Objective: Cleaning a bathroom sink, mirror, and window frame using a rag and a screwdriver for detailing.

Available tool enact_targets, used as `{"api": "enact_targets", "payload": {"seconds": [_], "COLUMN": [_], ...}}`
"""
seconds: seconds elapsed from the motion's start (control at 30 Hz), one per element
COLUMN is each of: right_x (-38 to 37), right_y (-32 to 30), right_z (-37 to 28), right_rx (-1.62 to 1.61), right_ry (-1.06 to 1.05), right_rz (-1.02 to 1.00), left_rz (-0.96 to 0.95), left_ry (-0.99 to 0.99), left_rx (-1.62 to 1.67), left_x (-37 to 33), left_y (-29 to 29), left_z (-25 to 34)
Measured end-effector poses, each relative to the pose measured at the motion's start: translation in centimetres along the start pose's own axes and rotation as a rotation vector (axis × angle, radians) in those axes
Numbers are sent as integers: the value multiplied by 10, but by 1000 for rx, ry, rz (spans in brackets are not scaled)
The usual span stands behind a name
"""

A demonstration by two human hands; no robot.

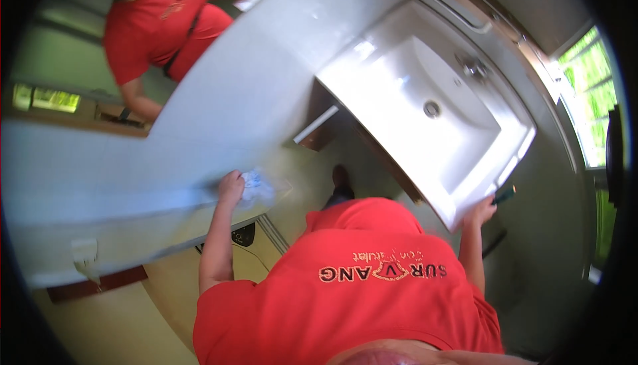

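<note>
A: While your left hand (231, 187) presses the white-and-blue cloth (256, 187) on the near edge of the white countertop (252, 86), you're in the wiping step. Fingers curled shut on the cloth, bunched just right of the knuckles.

B: Right hand?

A: Your right hand (480, 213) sits at the near right corner of the white sink (425, 109), fingers closed round a dark green-handled tool (504, 195). Can't tell what kind; only the handle end shows.

B: What does the next move call for?

A: My read: the counter stretches far and left of the cloth, so you need flat pressure and a long sweep along it, keeping the cloth spread rather than balled. Watch the drop at the sink's left side, above the open shelf (318, 125).

B: Anyone nearby?

A: Another person in a red shirt (156, 26) at the far left, hand on the counter's far end. Well apart from your cloth.
</note>
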State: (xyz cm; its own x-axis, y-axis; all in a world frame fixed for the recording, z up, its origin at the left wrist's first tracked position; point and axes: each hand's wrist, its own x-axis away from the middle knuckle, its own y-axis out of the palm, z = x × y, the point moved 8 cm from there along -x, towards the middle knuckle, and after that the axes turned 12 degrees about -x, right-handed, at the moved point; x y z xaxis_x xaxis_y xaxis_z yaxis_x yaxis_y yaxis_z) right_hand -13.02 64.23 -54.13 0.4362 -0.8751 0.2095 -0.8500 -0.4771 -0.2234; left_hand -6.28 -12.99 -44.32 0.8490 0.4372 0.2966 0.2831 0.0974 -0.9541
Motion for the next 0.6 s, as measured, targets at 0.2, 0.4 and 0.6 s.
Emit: {"api": "enact_targets", "payload": {"seconds": [0.2,0.4,0.6], "right_x": [8,7,10], "right_y": [-2,1,5], "right_z": [-10,-5,-2], "right_rx": [-94,-126,-180], "right_ry": [-17,15,71], "right_rz": [-5,-32,-51], "left_rz": [-122,217,1157], "left_ry": [-240,100,268], "left_rx": [1483,2066,1646], "left_x": [41,55,111], "left_y": [-10,-123,-291], "left_z": [43,56,47]}}
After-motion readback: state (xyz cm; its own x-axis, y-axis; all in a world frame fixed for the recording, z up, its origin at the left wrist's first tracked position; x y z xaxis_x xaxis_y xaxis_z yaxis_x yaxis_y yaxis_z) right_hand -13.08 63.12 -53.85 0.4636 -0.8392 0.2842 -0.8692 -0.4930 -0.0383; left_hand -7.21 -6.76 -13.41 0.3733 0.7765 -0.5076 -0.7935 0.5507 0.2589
